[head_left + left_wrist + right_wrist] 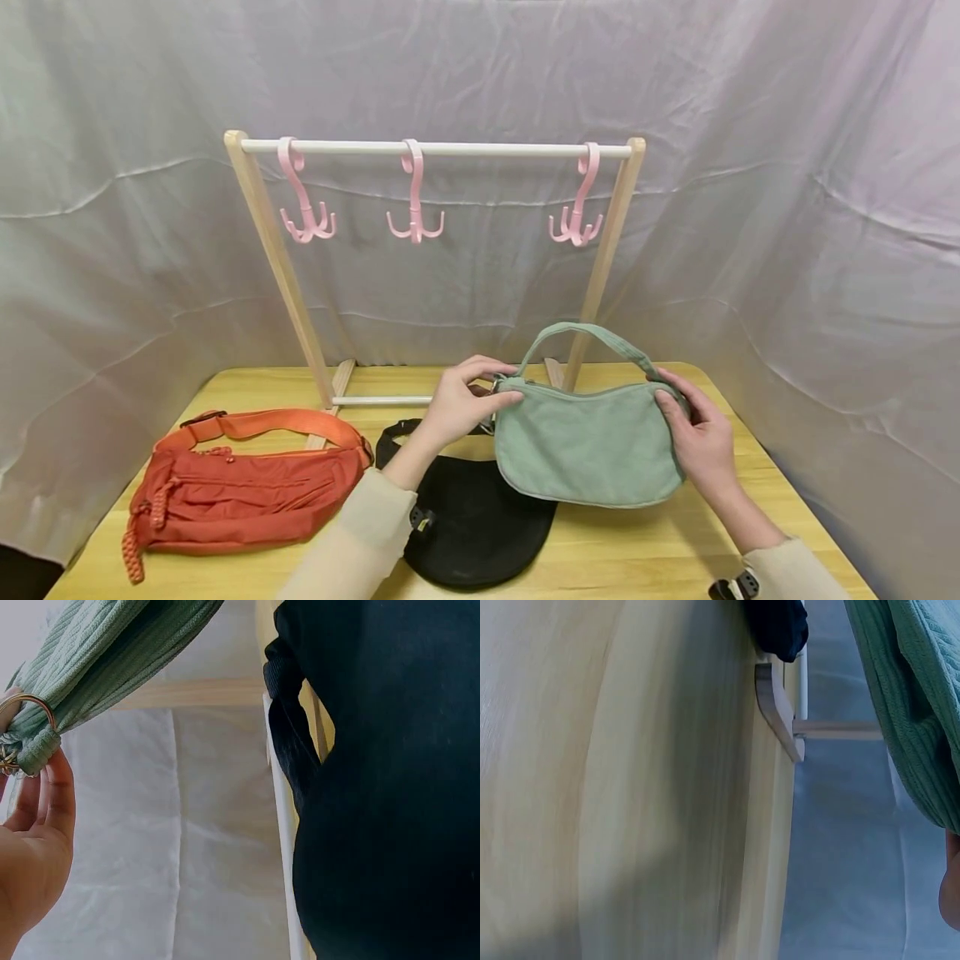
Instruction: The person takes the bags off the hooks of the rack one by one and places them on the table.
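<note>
A green corduroy shoulder bag is held up between both hands, its strap arching above it. My left hand pinches the bag's left top corner, by a metal ring that shows in the left wrist view. The right top corner is gripped by my right hand, thumb on the front and the other fingers mostly hidden behind. Below and left of the green bag lies a black bag, partly covered by my left forearm. In the right wrist view only the edge of my right hand shows.
An orange-red bag lies at the left of the wooden table. Behind stands a rack with a white top bar and wooden legs. Pink hooks hang from it at left, middle and right. Grey cloth surrounds the table.
</note>
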A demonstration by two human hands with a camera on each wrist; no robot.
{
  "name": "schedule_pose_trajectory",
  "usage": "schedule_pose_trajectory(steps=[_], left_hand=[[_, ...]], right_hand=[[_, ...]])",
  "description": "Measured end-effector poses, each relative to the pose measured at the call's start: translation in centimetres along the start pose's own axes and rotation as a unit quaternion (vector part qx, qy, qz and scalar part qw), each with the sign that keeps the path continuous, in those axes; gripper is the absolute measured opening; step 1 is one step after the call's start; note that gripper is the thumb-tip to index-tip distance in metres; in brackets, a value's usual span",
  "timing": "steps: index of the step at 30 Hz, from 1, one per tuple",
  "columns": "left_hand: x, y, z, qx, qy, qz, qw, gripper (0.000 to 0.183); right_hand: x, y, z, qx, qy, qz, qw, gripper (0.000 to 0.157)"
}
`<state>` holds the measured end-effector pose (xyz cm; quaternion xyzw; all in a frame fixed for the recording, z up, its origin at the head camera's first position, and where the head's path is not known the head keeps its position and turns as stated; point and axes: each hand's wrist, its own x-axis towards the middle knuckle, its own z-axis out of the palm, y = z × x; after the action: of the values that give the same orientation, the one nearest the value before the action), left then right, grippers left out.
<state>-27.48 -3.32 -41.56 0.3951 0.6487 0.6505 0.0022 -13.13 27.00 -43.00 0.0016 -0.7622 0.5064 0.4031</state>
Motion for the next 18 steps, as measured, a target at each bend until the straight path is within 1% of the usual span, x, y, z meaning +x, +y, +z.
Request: schedule_pose_trajectory(steps=[1, 5, 7, 11, 14, 18], left_hand=[[0.1, -0.4, 0.1, -0.002, -0.001, -0.002, 1.0000, 0.033], [0.2, -0.5, 0.7, 0.003, 0.000, -0.009, 1.0000, 0.033], [0.2, -0.6, 1.0, 0.007, 0.001, -0.016, 0.9998, 0.033], [0.3, -0.6, 1.8, 0.022, 0.000, -0.040, 0.9990, 0.034], [0.3, -0.6, 2.3, 0.026, 0.000, -0.050, 0.9984, 0.034], [0.3, -0.6, 3.0, 0.027, 0.002, -0.053, 0.9982, 0.033]], right_hand=[[0.0, 0.1, -0.1, 0.000, -0.001, 0.000, 1.000, 0.035], [0.1, 0.0, -0.5, -0.015, 0.008, 0.005, 1.000, 0.035], [0.1, -0.5, -0.6, -0.026, 0.012, 0.002, 1.000, 0.035], [-0.1, -1.5, -0.9, -0.040, 0.014, 0.000, 0.999, 0.035], [-0.2, -1.9, -1.2, -0.046, 0.014, 0.011, 0.999, 0.035], [-0.3, -1.8, -1.7, -0.065, 0.020, 0.026, 0.997, 0.034]])
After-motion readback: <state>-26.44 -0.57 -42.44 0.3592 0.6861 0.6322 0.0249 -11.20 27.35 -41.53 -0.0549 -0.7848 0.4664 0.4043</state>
